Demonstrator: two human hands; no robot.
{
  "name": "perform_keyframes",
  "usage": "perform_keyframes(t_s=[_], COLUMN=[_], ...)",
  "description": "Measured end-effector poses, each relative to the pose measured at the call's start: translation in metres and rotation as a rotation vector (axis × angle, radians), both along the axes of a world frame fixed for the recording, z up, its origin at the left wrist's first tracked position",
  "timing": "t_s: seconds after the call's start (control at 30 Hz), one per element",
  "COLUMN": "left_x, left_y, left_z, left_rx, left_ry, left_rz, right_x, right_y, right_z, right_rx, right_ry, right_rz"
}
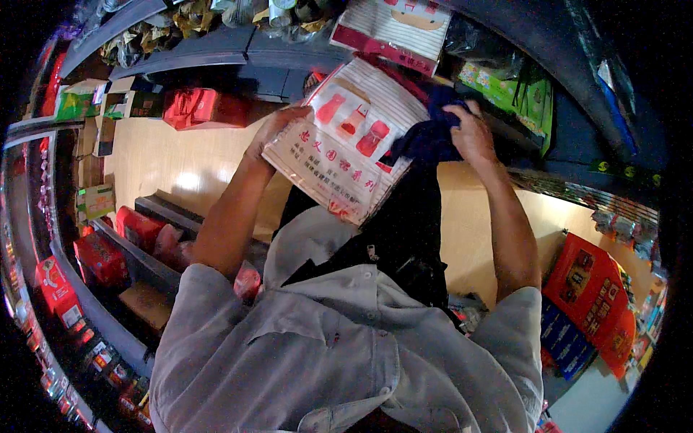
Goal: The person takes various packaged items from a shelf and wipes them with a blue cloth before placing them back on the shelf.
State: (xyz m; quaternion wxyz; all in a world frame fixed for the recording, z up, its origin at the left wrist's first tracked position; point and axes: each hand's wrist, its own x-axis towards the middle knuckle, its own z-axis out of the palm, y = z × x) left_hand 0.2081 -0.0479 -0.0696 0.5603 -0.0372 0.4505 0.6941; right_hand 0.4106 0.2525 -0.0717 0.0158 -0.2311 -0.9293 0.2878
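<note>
My left hand (278, 130) grips the left edge of a flat white-and-beige box (346, 137) with red clothing-like shapes printed on its striped face. The box is tilted in front of my body, above my dark trousers. A bunched dark blue cloth (432, 133) is in my right hand (474, 137), its fingers closed round the fabric. The cloth lies against the right side of the box and covers part of that edge. Just beyond, on the shelf, stands a similar striped box (393, 32).
Dark shelving (188, 58) with plastic-wrapped goods runs across the far side. A green box (516, 97) stands on it at the right. A red box (206, 108) is at the far left. Red cartons (101, 260) fill the left shelf. A large red carton (588, 296) stands at the right.
</note>
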Motion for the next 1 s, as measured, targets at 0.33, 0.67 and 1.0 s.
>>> perform_keyframes(t_s=[0.33,0.67,1.0], left_x=[0.033,0.154,0.081], left_y=[-0.033,0.021,-0.062], left_z=[0.163,0.021,-0.066], left_rx=[0.021,-0.133,-0.259], left_ry=[0.593,1.83,0.409], left_rz=[-0.003,-0.725,0.366], right_x=[0.043,0.025,-0.07], right_y=[-0.019,-0.03,-0.175], right_z=[0.076,0.103,0.012], right_rx=[-0.868,-0.368,0.09], right_ry=[0.705,0.658,0.357], right_rz=[-0.45,-0.367,0.652])
